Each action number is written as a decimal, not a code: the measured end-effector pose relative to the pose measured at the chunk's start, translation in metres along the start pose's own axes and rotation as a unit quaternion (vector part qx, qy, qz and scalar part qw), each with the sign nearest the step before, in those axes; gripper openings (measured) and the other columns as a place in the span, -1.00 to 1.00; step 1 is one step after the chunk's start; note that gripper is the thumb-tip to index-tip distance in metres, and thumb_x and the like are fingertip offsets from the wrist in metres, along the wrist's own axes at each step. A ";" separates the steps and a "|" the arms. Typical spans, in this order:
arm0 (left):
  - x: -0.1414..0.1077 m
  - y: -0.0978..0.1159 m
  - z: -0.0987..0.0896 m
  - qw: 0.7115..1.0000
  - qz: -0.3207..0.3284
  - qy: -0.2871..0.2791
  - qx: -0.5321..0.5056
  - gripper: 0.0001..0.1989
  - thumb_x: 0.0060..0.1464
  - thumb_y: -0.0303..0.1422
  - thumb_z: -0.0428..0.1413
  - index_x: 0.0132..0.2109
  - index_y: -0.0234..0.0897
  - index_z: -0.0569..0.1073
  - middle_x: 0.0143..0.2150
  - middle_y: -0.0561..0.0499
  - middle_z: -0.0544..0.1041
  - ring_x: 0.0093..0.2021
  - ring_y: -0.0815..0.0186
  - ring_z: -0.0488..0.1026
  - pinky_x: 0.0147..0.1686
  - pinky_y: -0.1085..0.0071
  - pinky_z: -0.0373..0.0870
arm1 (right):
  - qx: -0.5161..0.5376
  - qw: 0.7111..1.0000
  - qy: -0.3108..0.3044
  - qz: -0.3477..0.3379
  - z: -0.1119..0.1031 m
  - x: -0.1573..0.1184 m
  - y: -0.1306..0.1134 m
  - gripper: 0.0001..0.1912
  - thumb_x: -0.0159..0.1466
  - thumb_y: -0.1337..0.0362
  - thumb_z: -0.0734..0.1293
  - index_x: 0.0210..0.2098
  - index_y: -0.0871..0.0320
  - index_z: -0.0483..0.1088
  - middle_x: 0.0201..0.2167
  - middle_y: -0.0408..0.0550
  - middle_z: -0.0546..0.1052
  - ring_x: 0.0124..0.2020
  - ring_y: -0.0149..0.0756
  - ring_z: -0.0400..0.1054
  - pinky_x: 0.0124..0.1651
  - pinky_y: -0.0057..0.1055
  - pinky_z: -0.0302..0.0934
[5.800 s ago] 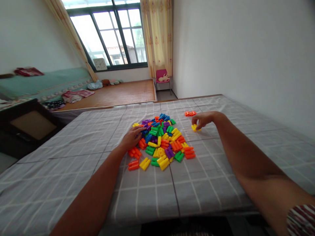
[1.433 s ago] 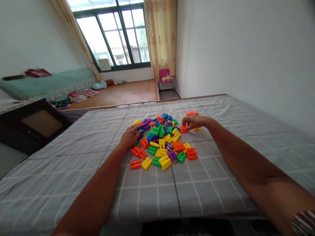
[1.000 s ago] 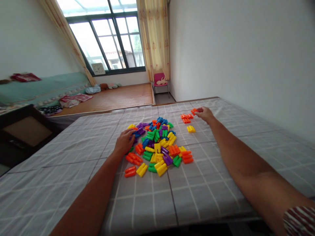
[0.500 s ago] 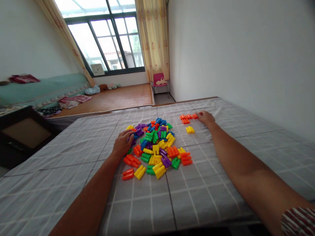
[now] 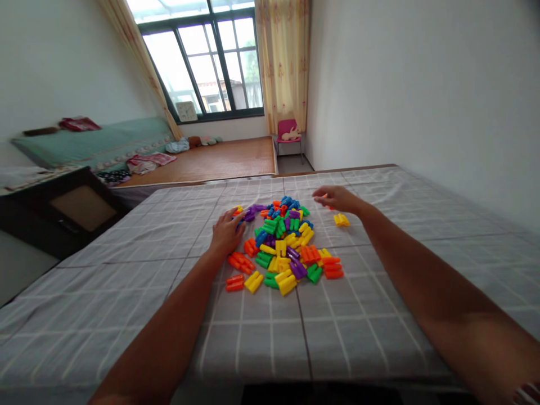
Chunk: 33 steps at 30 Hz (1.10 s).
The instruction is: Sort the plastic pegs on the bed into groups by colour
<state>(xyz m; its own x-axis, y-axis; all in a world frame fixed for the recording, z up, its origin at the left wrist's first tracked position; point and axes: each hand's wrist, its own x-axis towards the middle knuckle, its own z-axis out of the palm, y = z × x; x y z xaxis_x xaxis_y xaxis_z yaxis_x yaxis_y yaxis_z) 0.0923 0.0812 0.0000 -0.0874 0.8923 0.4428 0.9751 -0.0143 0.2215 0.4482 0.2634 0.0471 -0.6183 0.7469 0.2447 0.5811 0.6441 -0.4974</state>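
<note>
A heap of colourful plastic building pieces (image 5: 280, 248), made of joined tubes in yellow, orange, green, purple and blue, lies on a grey checked cloth (image 5: 270, 337). At the heap's left edge rests my left hand (image 5: 228, 230), fingers apart, touching or just above purple and blue pieces. My right hand (image 5: 336, 198) is beyond the heap to the right, its fingers stretched leftward and holding nothing that I can see. Beneath it, orange pieces (image 5: 331, 207) are mostly hidden. A yellow piece (image 5: 341, 220) lies just in front of that hand.
A dark cabinet (image 5: 71, 208) stands at the left. Behind the cloth-covered surface are a bed with a brown mat (image 5: 228, 157), a pink chair (image 5: 287, 129) and a window (image 5: 202, 67). A white wall (image 5: 413, 84) runs along the right.
My right hand has let go of an orange piece and shifted left over the orange group, covering most of it. My left hand stays by the heap. The whole view has swung slightly left.
</note>
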 end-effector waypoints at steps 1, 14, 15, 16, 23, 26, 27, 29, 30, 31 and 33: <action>0.000 0.009 -0.003 0.999 0.036 0.006 -0.018 -0.59 0.25 -0.22 -0.07 0.21 -0.05 0.37 0.31 -0.08 0.26 0.29 0.05 0.17 0.22 -0.03 0.16 | 0.021 0.998 -0.054 -0.027 0.006 0.001 -0.016 -0.58 0.17 0.02 0.34 -0.04 0.07 0.48 -0.26 -0.06 0.59 -0.28 -0.25 0.45 -0.15 -0.35 0.29; 0.003 0.023 -0.016 0.989 0.097 -0.091 -0.069 -0.66 0.22 -0.21 -0.05 0.03 -0.12 0.51 -0.02 -0.06 0.49 -0.01 0.20 0.43 0.05 0.22 0.37 | 0.151 0.972 -0.170 -0.062 0.022 -0.010 -0.055 -0.62 0.21 0.18 0.31 0.02 0.06 0.44 -0.20 -0.06 0.56 -0.30 -0.34 0.45 -0.30 -0.42 0.39; 0.005 0.013 -0.017 0.990 0.085 -0.091 -0.070 -0.67 0.21 -0.23 -0.05 -0.03 -0.14 0.53 -0.07 -0.06 0.51 -0.04 0.21 0.44 0.04 0.23 0.37 | 0.141 0.972 -0.178 -0.058 0.020 -0.010 -0.053 -0.66 0.19 0.20 0.32 -0.04 0.08 0.46 -0.24 -0.06 0.56 -0.31 -0.35 0.45 -0.31 -0.44 0.38; 0.006 0.005 -0.018 0.990 0.077 -0.092 -0.072 -0.69 0.19 -0.25 -0.05 -0.07 -0.15 0.55 -0.10 -0.05 0.51 -0.05 0.21 0.44 0.04 0.23 0.38 | 0.126 0.973 -0.186 -0.055 0.017 -0.009 -0.052 -0.70 0.18 0.20 0.34 -0.09 0.10 0.48 -0.27 -0.07 0.55 -0.33 -0.35 0.44 -0.32 -0.45 0.37; 0.004 -0.002 -0.014 0.998 0.031 -0.047 -0.028 -0.68 0.22 -0.19 -0.06 -0.13 -0.16 0.55 -0.13 -0.07 0.49 -0.10 0.21 0.45 -0.02 0.28 0.39 | 0.089 0.953 -0.260 -0.124 0.023 -0.013 -0.049 -0.40 -0.01 0.10 0.50 0.02 0.05 0.40 0.04 0.00 0.40 -0.24 -0.33 0.42 -0.25 -0.42 0.34; 0.003 0.007 -0.014 0.999 0.021 -0.027 -0.017 -0.65 0.25 -0.16 -0.09 -0.14 -0.17 0.55 -0.13 -0.08 0.51 -0.08 0.19 0.42 0.00 0.24 0.37 | 0.082 0.956 -0.225 -0.171 0.036 -0.012 -0.053 -0.41 -0.04 0.07 0.52 -0.02 0.07 0.43 -0.01 0.01 0.41 -0.20 -0.29 0.39 -0.21 -0.39 0.32; 0.002 0.011 -0.015 0.999 0.027 -0.011 -0.018 -0.65 0.25 -0.16 -0.08 -0.13 -0.17 0.55 -0.10 -0.08 0.52 -0.03 0.17 0.40 0.04 0.21 0.34 | 0.086 0.959 -0.204 -0.179 0.039 -0.010 -0.055 -0.49 -0.01 0.08 0.51 -0.08 0.09 0.46 -0.05 0.01 0.43 -0.19 -0.28 0.38 -0.20 -0.38 0.32; 0.001 0.021 -0.020 0.997 0.056 0.027 -0.034 -0.67 0.25 -0.18 -0.06 -0.10 -0.16 0.55 -0.02 -0.08 0.50 0.07 0.15 0.34 0.12 0.17 0.28 | 0.108 0.965 -0.159 -0.177 0.044 -0.008 -0.058 -0.62 0.05 0.09 0.47 -0.18 0.11 0.48 -0.07 0.01 0.45 -0.20 -0.29 0.38 -0.18 -0.38 0.31; 0.000 0.028 -0.022 0.995 0.076 0.039 -0.051 -0.67 0.25 -0.19 -0.06 -0.07 -0.16 0.54 0.02 -0.07 0.49 0.10 0.16 0.33 0.15 0.15 0.26 | 0.124 0.968 -0.139 -0.170 0.046 -0.007 -0.061 -0.64 0.06 0.08 0.46 -0.19 0.12 0.48 -0.05 0.01 0.45 -0.21 -0.30 0.38 -0.18 -0.37 0.31; -0.001 0.036 -0.024 0.992 0.097 0.044 -0.071 -0.67 0.27 -0.20 -0.08 -0.04 -0.16 0.53 0.05 -0.06 0.48 0.12 0.17 0.32 0.17 0.15 0.24 | 0.140 0.969 -0.124 -0.160 0.047 -0.006 -0.063 -0.63 0.06 0.07 0.45 -0.19 0.12 0.48 -0.04 0.01 0.46 -0.23 -0.30 0.38 -0.18 -0.36 0.31; -0.004 0.053 -0.027 0.984 0.139 0.033 -0.106 -0.65 0.28 -0.20 -0.09 0.02 -0.15 0.50 0.07 -0.05 0.48 0.13 0.19 0.33 0.19 0.16 0.22 | 0.169 0.968 -0.115 -0.144 0.050 -0.007 -0.070 -0.59 0.08 0.03 0.43 -0.16 0.13 0.48 -0.09 0.00 0.49 -0.26 -0.30 0.39 -0.18 -0.35 0.31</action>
<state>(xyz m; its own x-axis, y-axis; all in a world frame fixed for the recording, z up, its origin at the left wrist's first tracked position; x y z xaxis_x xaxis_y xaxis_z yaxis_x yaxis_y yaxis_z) 0.1390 0.0649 0.0339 0.1562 0.8096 0.5659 0.8998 -0.3529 0.2565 0.3857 0.2049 0.0384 -0.8531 0.4632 0.2402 0.1859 0.7000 -0.6896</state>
